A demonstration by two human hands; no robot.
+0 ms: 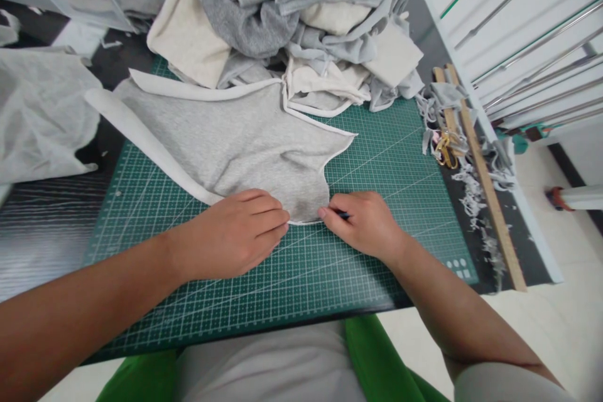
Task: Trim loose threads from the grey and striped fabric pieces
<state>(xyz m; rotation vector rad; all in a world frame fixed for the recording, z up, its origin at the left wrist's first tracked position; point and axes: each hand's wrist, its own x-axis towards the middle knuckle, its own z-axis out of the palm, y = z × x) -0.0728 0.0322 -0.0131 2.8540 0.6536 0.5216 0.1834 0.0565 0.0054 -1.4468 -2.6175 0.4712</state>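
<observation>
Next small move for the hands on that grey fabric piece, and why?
Probably draw the dark tool along the near edge of the grey fabric piece. The left hand already lies flat on that edge, pinning it to the green cutting mat, and the right hand has the tool tip at the fabric's lower corner. What the tool is cannot be told.

Bare forearms, white short sleeve (509, 383) (right arm only)

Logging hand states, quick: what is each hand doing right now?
Left hand: open, flat on the grey fabric piece.
Right hand: closed on a dark pen-like tool at the fabric's edge.
</observation>
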